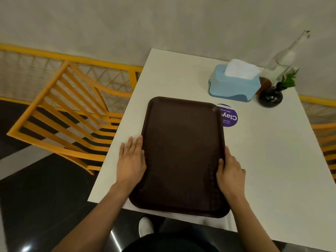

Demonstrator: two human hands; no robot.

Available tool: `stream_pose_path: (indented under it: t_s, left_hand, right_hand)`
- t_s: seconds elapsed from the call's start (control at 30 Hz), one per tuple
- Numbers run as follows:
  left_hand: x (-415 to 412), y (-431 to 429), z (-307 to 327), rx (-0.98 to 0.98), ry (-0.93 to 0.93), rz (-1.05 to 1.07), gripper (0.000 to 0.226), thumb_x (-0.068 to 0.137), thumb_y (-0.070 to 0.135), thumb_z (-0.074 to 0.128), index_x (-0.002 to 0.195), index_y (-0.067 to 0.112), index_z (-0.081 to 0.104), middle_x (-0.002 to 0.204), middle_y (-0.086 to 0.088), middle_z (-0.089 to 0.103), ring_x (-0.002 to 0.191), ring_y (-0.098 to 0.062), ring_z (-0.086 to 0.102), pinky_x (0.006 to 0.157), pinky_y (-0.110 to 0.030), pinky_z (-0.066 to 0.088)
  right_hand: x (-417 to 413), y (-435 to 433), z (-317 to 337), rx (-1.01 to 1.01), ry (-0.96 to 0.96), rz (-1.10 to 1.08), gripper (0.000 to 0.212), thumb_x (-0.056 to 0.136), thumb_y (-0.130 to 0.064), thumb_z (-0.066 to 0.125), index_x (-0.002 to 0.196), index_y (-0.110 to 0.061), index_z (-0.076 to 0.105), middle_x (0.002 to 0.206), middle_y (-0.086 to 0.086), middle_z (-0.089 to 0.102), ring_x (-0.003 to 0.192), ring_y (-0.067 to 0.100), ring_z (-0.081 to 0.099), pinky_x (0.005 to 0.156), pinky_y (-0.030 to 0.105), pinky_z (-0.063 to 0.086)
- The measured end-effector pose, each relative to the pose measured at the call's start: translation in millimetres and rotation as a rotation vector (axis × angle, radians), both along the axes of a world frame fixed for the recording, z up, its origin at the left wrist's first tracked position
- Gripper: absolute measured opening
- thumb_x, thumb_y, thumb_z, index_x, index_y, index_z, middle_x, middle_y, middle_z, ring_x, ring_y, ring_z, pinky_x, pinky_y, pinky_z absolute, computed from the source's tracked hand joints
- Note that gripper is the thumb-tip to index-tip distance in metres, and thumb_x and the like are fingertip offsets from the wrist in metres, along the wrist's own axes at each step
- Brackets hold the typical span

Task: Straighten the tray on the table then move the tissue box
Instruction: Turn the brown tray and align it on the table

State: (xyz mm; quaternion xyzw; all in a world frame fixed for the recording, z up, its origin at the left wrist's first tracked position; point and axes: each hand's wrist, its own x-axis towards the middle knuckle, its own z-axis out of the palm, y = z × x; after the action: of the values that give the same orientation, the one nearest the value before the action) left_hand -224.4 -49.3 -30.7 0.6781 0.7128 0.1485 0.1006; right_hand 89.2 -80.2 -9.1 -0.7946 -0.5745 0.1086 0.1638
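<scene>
A dark brown rectangular tray [181, 153] lies lengthwise on the white table [263, 160], its near edge close to the table's front edge. My left hand [131, 159] lies flat with fingers extended against the tray's left rim. My right hand [230, 171] grips the tray's right rim, thumb on top. A light blue tissue box [233, 84] with a white tissue sticking out stands at the back of the table, beyond the tray and apart from both hands.
A purple round sticker [230, 117] sits partly under the tray's far right corner. A black vase with a green sprig [271, 96] and a clear glass bottle [285, 57] stand right of the tissue box. A yellow slatted chair [72, 115] is left of the table.
</scene>
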Motion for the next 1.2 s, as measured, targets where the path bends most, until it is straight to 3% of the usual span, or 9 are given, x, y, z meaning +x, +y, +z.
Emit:
stream_pose_path:
  t_s: [0.23,0.5,0.67,0.77,0.83,0.93,1.07,1.2]
  left_hand:
    - [-23,36,12,0.030,-0.019,0.045,0.049,0.106,0.028,0.041,0.153,0.016,0.043,0.152,-0.008,0.051,0.149,-0.022,0.034,0.125,-0.039,0.014]
    - [-45,76,16,0.033,-0.044,0.044,0.049,0.105,0.028,0.042,0.153,0.016,0.043,0.150,-0.008,0.053,0.147,-0.023,0.037,0.123,-0.041,0.020]
    - [-67,89,15,-0.019,-0.075,0.041,0.053,0.105,0.029,0.043,0.156,0.018,0.036,0.151,-0.010,0.051,0.144,-0.025,0.041,0.120,-0.043,0.030]
    - [-78,88,15,-0.064,-0.082,-0.004,0.060,0.105,0.030,0.043,0.160,0.018,0.022,0.161,-0.010,0.035,0.148,-0.026,0.033,0.121,-0.045,0.027]
    - [-82,81,12,-0.073,-0.080,-0.051,0.066,0.105,0.033,0.042,0.162,0.017,0.013,0.167,-0.009,0.022,0.151,-0.027,0.025,0.122,-0.045,0.023]
    - [-83,65,8,-0.090,-0.131,-0.115,0.067,0.106,0.036,0.037,0.163,0.016,0.007,0.168,-0.008,0.018,0.153,-0.026,0.020,0.124,-0.046,0.017]
    - [-76,48,5,-0.092,-0.117,-0.110,0.066,0.107,0.036,0.033,0.162,0.016,0.005,0.169,-0.005,0.016,0.156,-0.023,0.009,0.125,-0.042,0.007]
    - [-71,38,6,-0.069,-0.062,-0.137,0.065,0.106,0.038,0.030,0.162,0.015,0.006,0.169,-0.006,0.014,0.156,-0.022,0.004,0.126,-0.043,0.006]
  right_hand:
    - [-22,43,-2,-0.031,-0.034,0.046,0.052,0.106,-0.025,0.039,0.156,-0.013,0.031,0.119,0.012,0.064,0.100,0.032,0.061,0.089,0.050,0.047]
    - [-46,81,-2,-0.040,-0.076,0.047,0.052,0.106,-0.025,0.042,0.155,-0.011,0.032,0.120,0.013,0.064,0.103,0.033,0.062,0.090,0.052,0.047]
    - [-69,86,-3,-0.057,-0.104,0.025,0.053,0.106,-0.027,0.039,0.155,-0.012,0.031,0.125,0.015,0.060,0.109,0.035,0.058,0.092,0.053,0.044]
    - [-82,81,-2,-0.013,-0.102,0.019,0.061,0.104,-0.035,0.043,0.157,-0.012,0.024,0.141,0.017,0.048,0.120,0.037,0.050,0.096,0.057,0.041]
    - [-84,73,-2,0.001,-0.103,0.046,0.069,0.103,-0.044,0.044,0.159,-0.014,0.018,0.154,0.014,0.036,0.131,0.037,0.043,0.103,0.058,0.037]
    - [-80,57,-7,-0.080,-0.127,0.072,0.075,0.102,-0.058,0.033,0.161,-0.018,0.010,0.166,0.008,0.019,0.148,0.031,0.027,0.115,0.059,0.021]
    - [-73,38,-12,-0.152,-0.112,0.065,0.078,0.102,-0.064,0.024,0.161,-0.022,-0.002,0.169,0.001,0.011,0.154,0.023,0.007,0.118,0.062,0.002]
    - [-68,23,-12,-0.154,-0.101,0.045,0.078,0.101,-0.067,0.021,0.161,-0.024,-0.004,0.169,-0.001,0.009,0.155,0.023,0.004,0.118,0.062,-0.002]
